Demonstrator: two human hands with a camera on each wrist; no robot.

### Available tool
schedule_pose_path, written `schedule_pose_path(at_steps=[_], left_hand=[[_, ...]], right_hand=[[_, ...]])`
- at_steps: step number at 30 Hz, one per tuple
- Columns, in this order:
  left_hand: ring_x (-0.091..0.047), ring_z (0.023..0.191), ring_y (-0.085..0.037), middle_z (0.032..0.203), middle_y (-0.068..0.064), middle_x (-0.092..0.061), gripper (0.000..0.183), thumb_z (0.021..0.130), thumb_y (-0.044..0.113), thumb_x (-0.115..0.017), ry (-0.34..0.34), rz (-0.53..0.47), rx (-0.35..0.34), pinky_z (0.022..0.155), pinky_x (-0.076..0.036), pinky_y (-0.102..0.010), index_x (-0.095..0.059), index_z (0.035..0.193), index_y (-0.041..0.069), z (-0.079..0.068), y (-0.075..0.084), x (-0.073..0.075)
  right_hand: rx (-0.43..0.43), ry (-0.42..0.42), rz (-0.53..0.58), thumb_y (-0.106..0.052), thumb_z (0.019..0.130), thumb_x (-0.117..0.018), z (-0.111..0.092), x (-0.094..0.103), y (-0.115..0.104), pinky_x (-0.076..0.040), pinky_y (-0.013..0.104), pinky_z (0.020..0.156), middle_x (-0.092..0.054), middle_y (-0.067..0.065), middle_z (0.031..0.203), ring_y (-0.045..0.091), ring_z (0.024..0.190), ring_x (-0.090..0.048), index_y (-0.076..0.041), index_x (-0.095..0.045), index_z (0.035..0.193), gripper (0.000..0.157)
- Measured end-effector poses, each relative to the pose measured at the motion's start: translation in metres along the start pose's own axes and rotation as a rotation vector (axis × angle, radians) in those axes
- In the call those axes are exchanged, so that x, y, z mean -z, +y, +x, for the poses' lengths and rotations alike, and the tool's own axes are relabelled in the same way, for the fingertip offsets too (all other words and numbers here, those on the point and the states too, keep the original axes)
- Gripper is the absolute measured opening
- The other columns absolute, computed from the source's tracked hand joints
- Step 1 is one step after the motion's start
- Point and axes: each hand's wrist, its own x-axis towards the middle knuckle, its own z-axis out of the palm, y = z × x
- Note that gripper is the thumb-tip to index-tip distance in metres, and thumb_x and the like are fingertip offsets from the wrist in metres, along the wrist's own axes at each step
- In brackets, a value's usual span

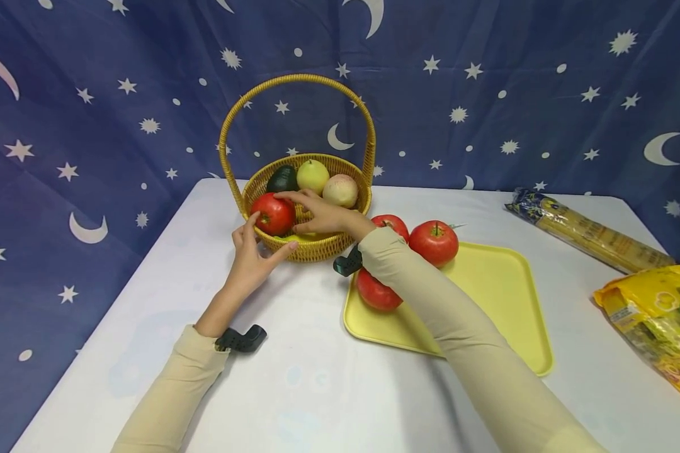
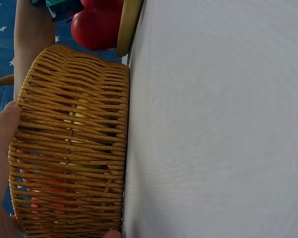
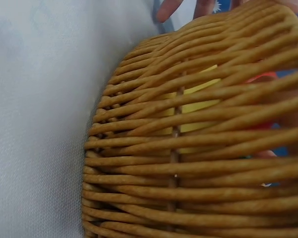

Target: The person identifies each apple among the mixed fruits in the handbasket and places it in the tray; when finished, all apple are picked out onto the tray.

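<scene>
A red apple (image 1: 273,214) sits at the left front inside a wicker basket (image 1: 311,253). My right hand (image 1: 323,214) reaches over the basket's front rim and holds this apple, index finger across its top and thumb by its right side. At the basket's left front, my left hand (image 1: 248,264) has its fingers by the rim near the apple and its thumb stretched along the front. In the left wrist view that thumb (image 2: 4,124) touches the rim. Behind the apple lie an avocado (image 1: 282,178), a yellow-green pear (image 1: 313,175) and a peach (image 1: 340,190). Something yellow is partly hidden low in the basket.
A yellow tray (image 1: 495,296) with red apples (image 1: 434,243) stands right of the basket, partly under my right forearm. Farther right lie a long noodle packet (image 1: 595,233) and a yellow food bag (image 1: 654,321). The basket's tall handle (image 1: 297,78) arches overhead.
</scene>
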Motion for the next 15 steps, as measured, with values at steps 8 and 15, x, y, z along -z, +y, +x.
schedule_pose_path(at_steps=[8, 15], left_hand=[[-0.034, 0.133, -0.043, 0.148, -0.025, -0.007, 0.096, 0.089, 0.037, -0.070, -0.004, -0.010, 0.000, 0.106, -0.037, -0.055, -0.006, 0.156, 0.009, -0.0004, 0.0011, 0.0008], [-0.033, 0.134, -0.044, 0.148, -0.025, -0.007, 0.096, 0.089, 0.037, -0.070, -0.006, -0.011, -0.005, 0.106, -0.037, -0.055, -0.006, 0.156, 0.009, -0.0002, -0.0002, -0.0001]], right_hand=[[0.057, 0.015, -0.029, -0.007, 0.089, -0.066, 0.0017, -0.0017, 0.0004, -0.028, 0.038, 0.115, -0.020, 0.010, 0.160, 0.024, 0.143, -0.028, -0.013, -0.035, 0.148, 0.067], [0.098, 0.023, -0.010, -0.004, 0.089, -0.066, 0.0003, -0.0005, -0.0011, -0.031, 0.036, 0.114, -0.039, 0.011, 0.150, 0.024, 0.136, -0.040, -0.005, -0.034, 0.147, 0.066]])
